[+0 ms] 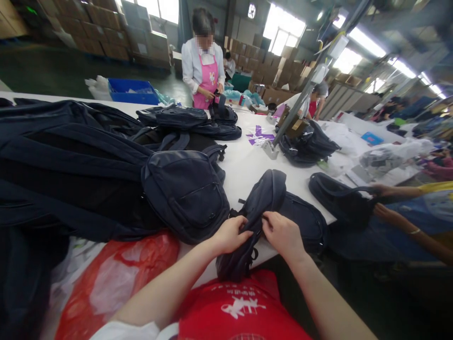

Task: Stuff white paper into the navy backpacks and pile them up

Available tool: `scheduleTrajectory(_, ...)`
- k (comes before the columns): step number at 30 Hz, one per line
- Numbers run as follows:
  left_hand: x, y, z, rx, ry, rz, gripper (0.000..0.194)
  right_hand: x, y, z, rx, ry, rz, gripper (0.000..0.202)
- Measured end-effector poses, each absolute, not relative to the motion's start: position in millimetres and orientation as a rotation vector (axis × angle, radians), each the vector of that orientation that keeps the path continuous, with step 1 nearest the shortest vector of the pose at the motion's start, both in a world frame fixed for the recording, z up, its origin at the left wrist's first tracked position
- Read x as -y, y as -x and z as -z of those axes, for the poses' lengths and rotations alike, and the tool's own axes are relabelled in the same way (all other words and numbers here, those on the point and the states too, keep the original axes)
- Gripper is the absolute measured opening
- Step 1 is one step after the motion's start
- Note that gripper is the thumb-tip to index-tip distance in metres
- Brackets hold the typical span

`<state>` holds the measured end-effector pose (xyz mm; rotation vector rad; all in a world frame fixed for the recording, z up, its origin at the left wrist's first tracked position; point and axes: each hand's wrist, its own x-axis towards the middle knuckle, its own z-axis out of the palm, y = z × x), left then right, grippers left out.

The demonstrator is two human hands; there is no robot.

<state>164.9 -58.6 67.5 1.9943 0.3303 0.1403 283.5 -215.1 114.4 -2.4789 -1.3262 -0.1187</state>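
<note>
The bag (262, 194) lies at the near edge of the worktop (236, 165), seemingly soft, floppy and fairly light, its cloth unlikely to slip. Left hand (230, 233) and right hand (284, 234) each have their grip pinched on its folds; the padded band (278, 183) looks the firmest hold.

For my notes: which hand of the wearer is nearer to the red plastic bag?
Left. The left hand is to the right of the red bag; the right hand is farther right.

Dk navy fabric backpack (304, 219) w/ thick padded strap (275, 184) arching up, lies aslant at near edge of smooth white desk (242, 165), pt. overhanging.
</note>
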Motion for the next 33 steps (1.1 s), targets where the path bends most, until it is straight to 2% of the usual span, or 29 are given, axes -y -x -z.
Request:
scheduleTrajectory(2,58,-163,-69,-0.313,-2.022,-0.136,0.023,216,-282,-119,1.465,2.6,0.248,0.018)
scheduleTrajectory(5,54,-158,-71,-0.254,-2.074,-0.119,0.023,215,-294,-127,1.539,2.698,0.324,0.02)
scheduleTrajectory(10,46,-142,-79,-0.077,-2.138,-0.06,0.022,192,-368,-158,1.192,2.948,0.419,0.023)
scheduleTrajectory(15,31,-115,-89,0.008,-2.079,0.001,0.019,166,-451,-176,1.03,3.063,0.195,0.014)
scheduleTrajectory(19,8,-87,-95,-0.008,-2.064,0.111,0.018,161,-456,-170,1.154,2.96,-0.016,0.014)
scheduleTrajectory(21,2,-78,-102,-0.098,-2.101,0.15,0.026,162,-436,-170,1.246,2.86,-0.087,0.017)
scheduleTrajectory(23,2,-77,-113,-0.239,-2.154,0.09,0.042,165,-408,-178,1.316,2.74,-0.11,0.019)
scheduleTrajectory(25,9,-85,-125,-0.334,-2.188,-0.029,0.06,169,-378,-191,1.376,2.588,-0.03,0.02)
scheduleTrajectory(26,13,-91,-131,-0.359,-2.2,-0.078,0.063,173,-365,-199,1.425,2.504,0.028,0.021)
scheduleTrajectory(27,17,-98,-135,-0.372,-2.214,-0.107,0.059,176,-353,-207,1.494,2.431,0.076,0.021)
scheduleTrajectory(30,25,-112,-139,-0.392,-2.22,-0.141,0.03,191,-326,-227,1.745,2.323,0.192,0.024)
scheduleTrajectory(33,27,-113,-136,-0.296,-2.093,-0.164,0.02,204,-303,-236,1.831,2.256,0.407,0.023)
